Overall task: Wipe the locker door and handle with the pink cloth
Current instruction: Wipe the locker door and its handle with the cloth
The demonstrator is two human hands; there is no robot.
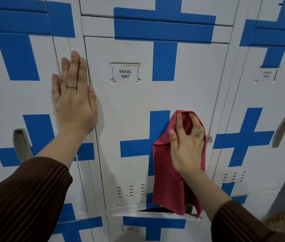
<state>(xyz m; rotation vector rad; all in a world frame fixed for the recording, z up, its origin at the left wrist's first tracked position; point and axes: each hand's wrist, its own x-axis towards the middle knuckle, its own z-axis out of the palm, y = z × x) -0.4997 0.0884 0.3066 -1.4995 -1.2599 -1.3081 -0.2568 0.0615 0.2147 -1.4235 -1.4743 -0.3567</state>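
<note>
The left hand (74, 100) is lying flat, fingers (75, 67) straight, just beside the locker door (129, 110). The right hand (187, 147) is gripping the pink cloth (168, 180) and pressing it on the door's right side.

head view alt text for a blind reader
The right hand grips a pink cloth against the right edge of a white metal locker door with blue crosses, labelled YAKAL 0007. The left hand rests flat on the neighbouring locker.

Neighbouring white lockers (253, 95) either side; blue crosses (243, 137) over them.
</note>
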